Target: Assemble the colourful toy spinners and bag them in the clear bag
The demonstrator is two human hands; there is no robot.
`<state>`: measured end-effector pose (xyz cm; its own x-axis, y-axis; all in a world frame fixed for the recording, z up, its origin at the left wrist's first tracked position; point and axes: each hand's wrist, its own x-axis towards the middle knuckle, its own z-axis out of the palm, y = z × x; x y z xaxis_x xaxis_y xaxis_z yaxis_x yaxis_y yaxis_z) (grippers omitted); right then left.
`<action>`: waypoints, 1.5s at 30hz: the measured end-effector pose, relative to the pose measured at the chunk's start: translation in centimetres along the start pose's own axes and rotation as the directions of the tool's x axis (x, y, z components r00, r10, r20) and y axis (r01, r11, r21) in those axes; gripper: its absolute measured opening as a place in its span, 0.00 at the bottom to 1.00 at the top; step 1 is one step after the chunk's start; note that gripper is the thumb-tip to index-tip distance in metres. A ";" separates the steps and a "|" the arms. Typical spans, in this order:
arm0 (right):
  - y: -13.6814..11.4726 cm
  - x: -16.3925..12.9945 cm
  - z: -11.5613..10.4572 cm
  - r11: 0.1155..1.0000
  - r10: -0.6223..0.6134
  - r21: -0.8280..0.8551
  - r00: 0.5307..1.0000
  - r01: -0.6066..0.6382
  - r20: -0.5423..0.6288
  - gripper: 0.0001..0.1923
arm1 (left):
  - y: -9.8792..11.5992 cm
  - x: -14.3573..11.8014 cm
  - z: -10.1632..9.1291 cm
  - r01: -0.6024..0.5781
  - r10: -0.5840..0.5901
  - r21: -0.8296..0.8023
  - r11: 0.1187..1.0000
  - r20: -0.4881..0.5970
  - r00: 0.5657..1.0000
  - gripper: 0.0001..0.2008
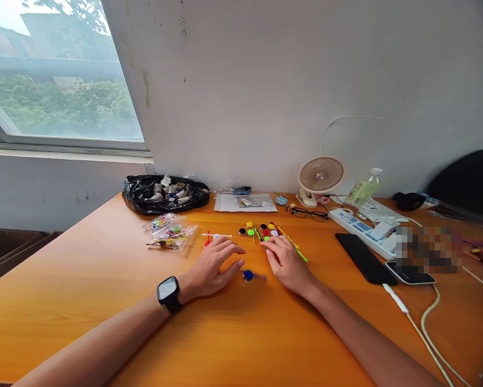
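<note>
Small, light pieces under two loosely curled hands

The left hand [213,266] is empty as far as it shows, its fingers spread and slightly bent, the thumb reaching out just beside a blue disc [248,276] on the table [241,344]. The right hand [290,260] has its fingertips lowered to the near edge of a group of coloured pieces; I cannot tell whether they pinch anything or only touch.

The blue disc lies between the hands, nearer the person than the other pieces. A purple strip [260,277] beside it is blurred, so whether the two are joined is unclear. The disc looks like light, stiff plastic, probably smooth enough to skid if pushed; a thumb-and-forefinger pinch across its rim should suit it.

Beyond the left fingers lie a white stick [222,236] and a red piece [208,239]; past the right fingers runs a green stick [302,254]. Such thin shapes probably flex or snap under pressure, so mid-length is the safest hold.

Farther left, clear bags [177,239] hold more pieces; these would likely crumple softly, best lifted by a loose edge.
</note>
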<state>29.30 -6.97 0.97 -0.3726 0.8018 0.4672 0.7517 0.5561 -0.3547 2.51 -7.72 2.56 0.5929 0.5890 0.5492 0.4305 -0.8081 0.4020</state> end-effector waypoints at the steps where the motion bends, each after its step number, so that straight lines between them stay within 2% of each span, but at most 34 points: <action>1: 0.1 0.0 0.0 1.000 0.004 0.026 1.000 -0.003 -0.022 0.20 | 0.0 0.0 0.0 -0.001 0.001 -0.001 1.000 -0.001 1.000 0.09; 6: 0.6 0.1 0.1 0.988 0.008 0.154 0.997 0.005 -0.082 0.24 | 0.0 -0.1 0.0 -0.006 0.006 -0.003 1.000 0.007 1.000 0.09; 15: 0.1 0.1 -0.1 0.978 -0.024 0.207 0.997 0.039 -0.076 0.17 | 0.0 -0.1 0.0 -0.006 0.006 -0.005 1.000 0.008 1.000 0.09; 23: -0.9 0.4 -0.9 0.974 -0.052 0.210 0.985 0.087 -0.167 0.10 | 0.1 -0.1 0.0 -0.009 0.010 -0.013 1.000 0.010 1.000 0.09; 27: -1.1 0.4 -1.0 0.976 -0.055 0.196 0.979 0.094 -0.196 0.09 | 0.2 -0.1 -0.1 -0.005 0.005 -0.014 1.000 0.028 1.000 0.10; 30: -1.3 0.4 -1.1 0.969 -0.035 0.235 0.984 0.076 -0.173 0.10 | 0.4 -0.1 -0.3 -0.032 0.035 -0.035 0.999 0.075 0.997 0.16; 36: -1.8 0.0 -1.3 0.949 0.028 0.314 0.982 0.033 -0.187 0.11 | 0.5 -0.2 -0.4 -0.082 0.082 -0.010 0.997 0.194 0.977 0.39; 41: -1.9 -0.2 -1.3 0.948 -0.004 0.312 0.984 0.060 -0.178 0.13 | 0.5 -0.1 -0.2 -0.090 0.090 -0.010 0.996 0.244 0.966 0.44; 45: -2.2 -0.3 -1.2 0.957 0.019 0.288 0.988 0.027 -0.154 0.15 | 0.6 0.1 0.1 -0.094 0.095 -0.013 0.995 0.241 0.966 0.46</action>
<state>28.45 -8.65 2.59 -0.2703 0.7686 0.5799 0.5524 0.6171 -0.5604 2.90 -8.19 2.82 0.7775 0.4917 0.3920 0.3634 -0.8601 0.3581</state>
